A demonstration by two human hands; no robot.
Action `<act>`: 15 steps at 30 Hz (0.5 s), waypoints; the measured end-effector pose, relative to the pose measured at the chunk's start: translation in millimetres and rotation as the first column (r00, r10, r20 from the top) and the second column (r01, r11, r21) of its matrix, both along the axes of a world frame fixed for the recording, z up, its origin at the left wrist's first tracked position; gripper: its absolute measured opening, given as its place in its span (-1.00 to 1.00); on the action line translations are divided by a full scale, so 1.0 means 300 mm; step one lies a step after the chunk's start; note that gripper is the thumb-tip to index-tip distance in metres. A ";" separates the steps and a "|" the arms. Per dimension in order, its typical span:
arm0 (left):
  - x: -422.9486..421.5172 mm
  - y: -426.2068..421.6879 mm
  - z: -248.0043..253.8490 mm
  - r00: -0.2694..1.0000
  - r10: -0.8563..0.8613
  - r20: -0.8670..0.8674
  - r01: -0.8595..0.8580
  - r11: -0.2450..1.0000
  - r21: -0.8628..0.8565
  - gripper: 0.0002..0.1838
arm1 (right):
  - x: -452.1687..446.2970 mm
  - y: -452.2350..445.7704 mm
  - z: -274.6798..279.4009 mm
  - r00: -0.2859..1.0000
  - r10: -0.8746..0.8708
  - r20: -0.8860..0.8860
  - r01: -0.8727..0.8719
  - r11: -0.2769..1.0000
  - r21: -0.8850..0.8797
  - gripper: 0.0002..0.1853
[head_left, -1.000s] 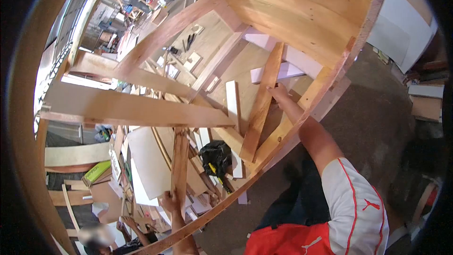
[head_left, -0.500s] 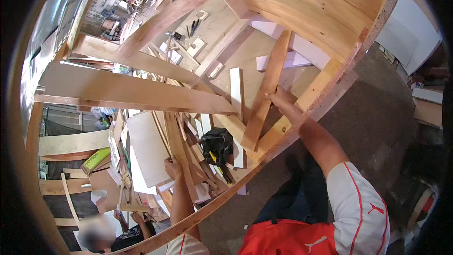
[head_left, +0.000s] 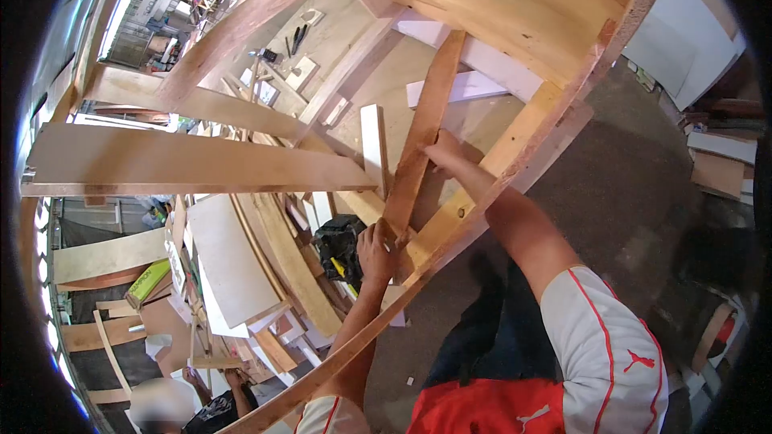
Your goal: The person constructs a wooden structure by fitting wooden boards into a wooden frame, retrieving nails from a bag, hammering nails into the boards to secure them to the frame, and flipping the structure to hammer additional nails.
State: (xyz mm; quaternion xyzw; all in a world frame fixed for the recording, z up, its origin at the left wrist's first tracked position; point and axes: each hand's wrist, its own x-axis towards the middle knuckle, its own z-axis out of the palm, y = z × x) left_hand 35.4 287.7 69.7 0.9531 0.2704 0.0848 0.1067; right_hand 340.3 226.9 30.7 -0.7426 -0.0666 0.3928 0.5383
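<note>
Fingers (head_left: 428, 150) of right hand (head_left: 446, 153) clasp slat (head_left: 437, 88); left hand (head_left: 375, 255), grip unclear, beside black bag (head_left: 339, 239).

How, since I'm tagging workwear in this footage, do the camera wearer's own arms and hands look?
The left hand and right hand are bare, without gloves, and the forearms are uncovered. The right sleeve is short, white and red-piped, with a red leaping-cat logo. The left sleeve, only partly in view, is also white with red piping.
</note>
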 end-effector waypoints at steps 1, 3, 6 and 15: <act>0.001 0.000 -0.018 0.999 0.010 0.034 -0.010 1.000 0.000 -0.27 | 0.000 -0.007 0.016 1.000 0.021 0.009 -0.021 1.000 -0.001 -0.35; 0.008 -0.006 -0.032 0.995 0.015 0.094 -0.015 1.000 0.006 -0.26 | 0.002 -0.013 0.050 0.999 0.000 0.049 0.002 0.999 -0.040 -0.23; 0.001 -0.011 -0.058 0.994 0.034 0.100 -0.036 0.999 0.012 -0.24 | -0.020 0.003 -0.057 0.927 -0.081 0.366 0.097 0.995 -0.026 0.06; -0.020 -0.032 -0.105 0.978 0.066 0.198 -0.045 0.993 -0.108 -0.46 | 0.065 -0.091 0.085 0.347 0.591 0.729 -0.260 0.807 -0.531 -0.34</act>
